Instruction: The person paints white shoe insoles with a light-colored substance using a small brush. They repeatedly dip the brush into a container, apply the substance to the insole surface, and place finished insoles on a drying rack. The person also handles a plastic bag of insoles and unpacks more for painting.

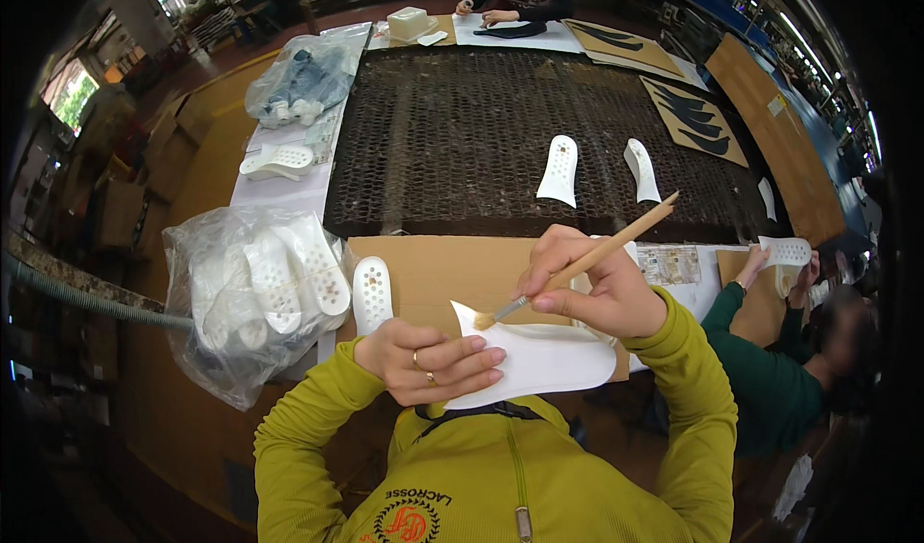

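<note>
"Two hands share one white sole piece [553,362]. Where is it?"

"Right in front of the yellow-green jacket [462,471], by the near edge of the table [452,148]. Some brown card [438,269] shows behind it."

"Which way does it lie?"

"The long way goes from left to right. A sharp corner pokes up at the left end, and the round end is on the right."

"What do the fingers do?"

"The left hand [423,362] holds the left end, with its fingers close together on top. (The thumb is hidden, so I can't tell how hard it squeezes.) The right hand [606,288] pinches a brush [616,238] between its thumb and fingers."

"And where is the brush's hairy tip?"

"At the sharp corner. It looks like it touches there. The stick slants up and away to the right."

"So which hand is nearer to that corner?"

"The left one! Its fingertips are just beside the hairs, on the jacket side. The right hand is farther off, over to the right."

"Where is the bare white part?"

"To the right of the left fingers, all along to the round end."
</note>
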Motion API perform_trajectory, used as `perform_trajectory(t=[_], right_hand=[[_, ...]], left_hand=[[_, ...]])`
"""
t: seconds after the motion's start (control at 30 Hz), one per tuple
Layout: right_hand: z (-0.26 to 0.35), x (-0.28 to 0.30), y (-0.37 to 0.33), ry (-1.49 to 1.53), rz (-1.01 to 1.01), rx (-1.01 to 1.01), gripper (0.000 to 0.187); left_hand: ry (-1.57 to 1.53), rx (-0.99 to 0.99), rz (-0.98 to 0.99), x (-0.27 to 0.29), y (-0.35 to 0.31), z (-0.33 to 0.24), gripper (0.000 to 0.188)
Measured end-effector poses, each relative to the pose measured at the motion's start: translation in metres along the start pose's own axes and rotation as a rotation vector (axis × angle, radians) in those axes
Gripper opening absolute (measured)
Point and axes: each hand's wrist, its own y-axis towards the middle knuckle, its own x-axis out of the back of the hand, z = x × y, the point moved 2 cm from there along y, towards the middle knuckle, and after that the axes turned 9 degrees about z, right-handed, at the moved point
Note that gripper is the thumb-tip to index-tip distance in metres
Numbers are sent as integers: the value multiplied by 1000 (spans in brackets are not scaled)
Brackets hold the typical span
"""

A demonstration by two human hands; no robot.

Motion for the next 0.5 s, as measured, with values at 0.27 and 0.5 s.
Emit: perform_trajectory(t=[0.27, 0.5], right_hand=[[11, 16, -22, -92, 55, -85, 10], [12, 28, -48, 8, -13, -214, 9]], left_hand=[[34, 84, 60, 11, -6, 6, 24], [19, 157, 118, 24, -13, 1, 22]])
